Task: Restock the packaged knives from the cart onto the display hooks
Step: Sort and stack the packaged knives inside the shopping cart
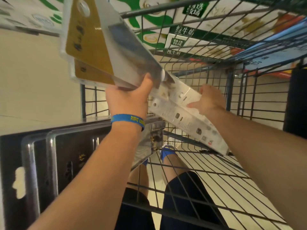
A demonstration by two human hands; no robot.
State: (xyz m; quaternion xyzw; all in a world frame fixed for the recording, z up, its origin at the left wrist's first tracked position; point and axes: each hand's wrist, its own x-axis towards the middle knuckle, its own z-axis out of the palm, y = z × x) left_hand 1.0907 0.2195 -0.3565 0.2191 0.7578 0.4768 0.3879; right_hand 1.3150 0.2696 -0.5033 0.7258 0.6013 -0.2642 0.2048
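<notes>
**Q:** Where are the knives?
**A:** Left hand clamps gold-carded packs, raised at the cart's left side. Right hand lies on a white-backed pack inside; its grip cannot be told.
**Q:** Handling?
**A:** Stiff, slick clamshells, likely weighty; take the edges. Wristband reads "RING"; far cartons read "纯牛奶".

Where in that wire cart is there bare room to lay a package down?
Free: the bare wire mesh at lower right, just below the white-backed package. Crowded: the left, stacked with dark packages, and the middle, where the left hand grips gold-card packages and the right hand holds the white-backed one.
</notes>
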